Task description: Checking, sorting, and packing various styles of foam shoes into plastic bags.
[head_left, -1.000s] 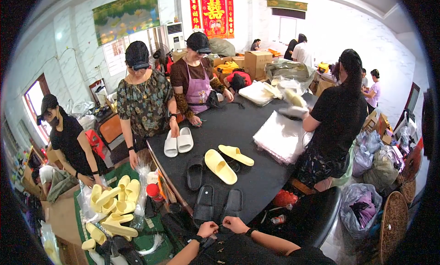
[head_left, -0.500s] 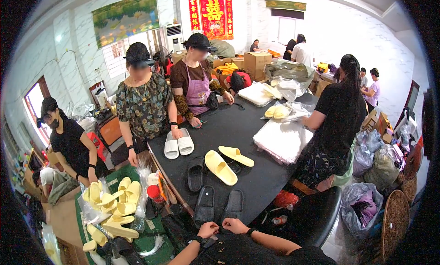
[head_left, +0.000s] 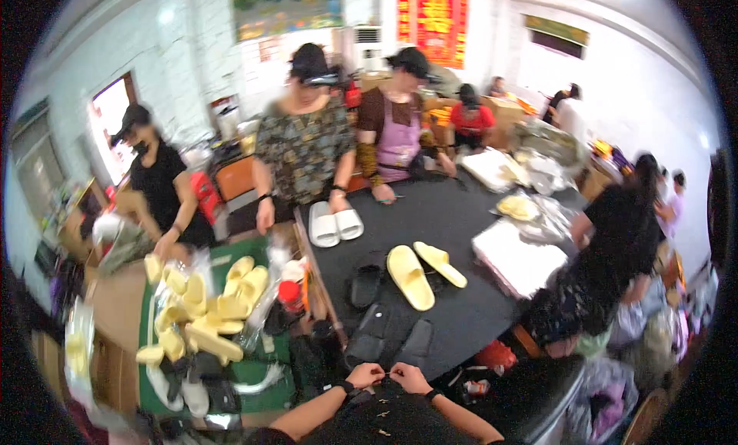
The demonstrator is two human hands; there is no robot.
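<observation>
At the near edge of the black table (head_left: 500, 214), my left hand (head_left: 364, 375) and my right hand (head_left: 411, 378) are held close together. Fingers of both are drawn into pinches; whatever is between them is too small and blurred to name. Just beyond my hands lies a pair of black slippers (head_left: 368, 336), one in front of each hand. Farther up the table sit a pair of yellow slippers (head_left: 410, 277) and another black slipper (head_left: 366, 283). A co-worker's hand rests on a pair of white slippers (head_left: 324, 225) at the table's left side.
To the left, a green mat (head_left: 254, 390) carries a heap of yellow slippers (head_left: 207, 322), some dark ones and a red-lidded jar (head_left: 290, 293). White plastic bags (head_left: 519, 256) are stacked on the table's right. Several people stand around; a black chair (head_left: 530, 403) is at my right.
The view has turned left, so the scene sits farther right and is blurred. My hands stay pinched at the table edge. The person at far left reaches toward the yellow slippers.
</observation>
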